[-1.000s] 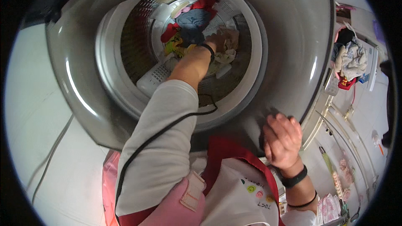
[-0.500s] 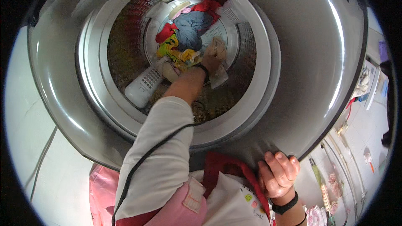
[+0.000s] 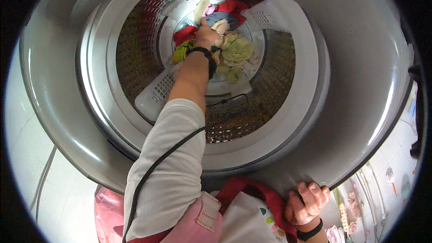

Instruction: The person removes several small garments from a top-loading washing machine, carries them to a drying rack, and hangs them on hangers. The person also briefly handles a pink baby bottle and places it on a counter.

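Left hand (image 3: 206,37) moved from the drum's right side to mid-pile; pale green cloth (image 3: 238,49) now shows beside it. Head view: left fingers part-curled at cream cloth (image 3: 221,27), inside drum (image 3: 275,72); can't tell if gripped. Right hand (image 3: 308,203) half-curled by machine front (image 3: 355,90); hold unclear. Cloth looks soft, limp, likely light, heavier if wet; pinch a raised fold.
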Motion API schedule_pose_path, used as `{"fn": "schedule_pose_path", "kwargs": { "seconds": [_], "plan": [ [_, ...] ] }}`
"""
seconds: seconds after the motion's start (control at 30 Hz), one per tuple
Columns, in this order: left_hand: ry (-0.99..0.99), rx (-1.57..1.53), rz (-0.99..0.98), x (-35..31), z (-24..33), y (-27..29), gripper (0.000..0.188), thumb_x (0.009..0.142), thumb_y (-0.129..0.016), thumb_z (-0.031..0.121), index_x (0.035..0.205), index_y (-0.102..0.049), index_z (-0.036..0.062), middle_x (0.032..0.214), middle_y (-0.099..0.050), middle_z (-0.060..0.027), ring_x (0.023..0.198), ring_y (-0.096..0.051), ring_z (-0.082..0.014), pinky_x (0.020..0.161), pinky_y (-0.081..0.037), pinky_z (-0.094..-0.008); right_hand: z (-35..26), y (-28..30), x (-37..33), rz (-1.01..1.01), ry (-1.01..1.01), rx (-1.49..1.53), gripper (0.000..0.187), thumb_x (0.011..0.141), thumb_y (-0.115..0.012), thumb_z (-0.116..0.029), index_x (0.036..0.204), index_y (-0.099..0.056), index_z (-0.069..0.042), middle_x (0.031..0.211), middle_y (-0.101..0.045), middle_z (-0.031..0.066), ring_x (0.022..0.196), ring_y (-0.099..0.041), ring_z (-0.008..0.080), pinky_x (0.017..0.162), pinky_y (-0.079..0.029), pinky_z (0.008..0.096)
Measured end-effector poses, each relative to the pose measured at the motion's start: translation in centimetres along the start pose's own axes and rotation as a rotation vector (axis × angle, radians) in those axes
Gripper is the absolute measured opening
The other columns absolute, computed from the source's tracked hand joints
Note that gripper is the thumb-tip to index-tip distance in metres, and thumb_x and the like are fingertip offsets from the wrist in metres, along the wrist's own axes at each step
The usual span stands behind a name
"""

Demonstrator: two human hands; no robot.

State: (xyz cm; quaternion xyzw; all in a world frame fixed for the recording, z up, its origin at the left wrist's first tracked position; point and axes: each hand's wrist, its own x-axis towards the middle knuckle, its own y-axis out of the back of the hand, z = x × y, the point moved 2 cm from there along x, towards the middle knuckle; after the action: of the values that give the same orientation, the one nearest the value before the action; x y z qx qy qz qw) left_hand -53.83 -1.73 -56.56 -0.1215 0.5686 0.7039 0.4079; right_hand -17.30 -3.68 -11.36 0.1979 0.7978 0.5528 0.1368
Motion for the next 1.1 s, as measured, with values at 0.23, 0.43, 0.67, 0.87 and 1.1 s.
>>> {"fn": "schedule_pose_path", "kwargs": {
  "seconds": [0.23, 0.43, 0.67, 0.87, 1.1],
  "plan": [
    [-0.617, 0.334, -0.914, -9.5, 2.9, -9.2, 0.066, 0.059, -0.075, 0.03, 0.115, -0.053, 0.0024, 0.114, -0.054, -0.0194, 0.098, -0.055, -0.0349, 0.077, -0.048, -0.0416, -1.0, 0.3, -0.2, -0.023, -0.001, -0.035, 0.012, 0.072, -0.053, -0.011, 0.081, -0.059, -0.014, 0.101, -0.058, 0.0044, 0.109, -0.047, 0.0232, 0.101, -0.025, 0.0414],
    [-0.351, 0.016, -0.958, -11.6, -0.9, -7.5, 0.069, 0.053, -0.075, 0.042, 0.107, -0.06, 0.0029, 0.094, -0.063, -0.016, 0.082, -0.06, -0.0283, 0.068, -0.046, -0.0377, -1.1, 0.2, -0.8, -0.053, 0.016, -0.021, 0.015, 0.07, -0.05, -0.006, 0.082, -0.058, -0.009, 0.106, -0.056, 0.0096, 0.11, -0.045, 0.029, 0.101, -0.025, 0.0452],
    [0.025, 0.012, -0.113, -8.9, -4.9, 0.2, 0.059, 0.057, -0.069, 0.039, 0.105, -0.058, 0.0076, 0.109, -0.056, -0.0172, 0.102, -0.053, -0.032, 0.084, -0.042, -0.0391, -1.3, -0.2, -1.3, -0.037, 0.026, -0.007, 0.015, 0.071, -0.05, -0.005, 0.083, -0.058, -0.009, 0.107, -0.055, 0.0109, 0.112, -0.043, 0.0295, 0.101, -0.024, 0.0461],
    [0.196, 0.129, 0.056, -8.3, -8.1, -0.1, 0.086, 0.055, -0.071, 0.047, 0.127, -0.041, 0.0113, 0.132, -0.032, -0.0222, 0.121, -0.034, -0.0378, 0.096, -0.035, -0.0419, -1.1, -0.2, -1.0, -0.019, 0.007, -0.051, 0.012, 0.077, -0.049, -0.016, 0.081, -0.06, -0.015, 0.104, -0.058, 0.0051, 0.113, -0.045, 0.0229, 0.101, -0.023, 0.0416],
    [0.09, -0.2, -0.143, -8.3, -7.8, -6.4, 0.098, 0.052, -0.074, 0.041, 0.133, -0.029, 0.0106, 0.132, -0.028, -0.025, 0.119, -0.033, -0.0411, 0.096, -0.034, -0.0408, -0.9, -0.1, -0.4, -0.012, -0.012, -0.073, 0.012, 0.075, -0.05, -0.015, 0.081, -0.06, -0.014, 0.103, -0.058, 0.0046, 0.111, -0.046, 0.023, 0.101, -0.024, 0.041]
  ]
}}
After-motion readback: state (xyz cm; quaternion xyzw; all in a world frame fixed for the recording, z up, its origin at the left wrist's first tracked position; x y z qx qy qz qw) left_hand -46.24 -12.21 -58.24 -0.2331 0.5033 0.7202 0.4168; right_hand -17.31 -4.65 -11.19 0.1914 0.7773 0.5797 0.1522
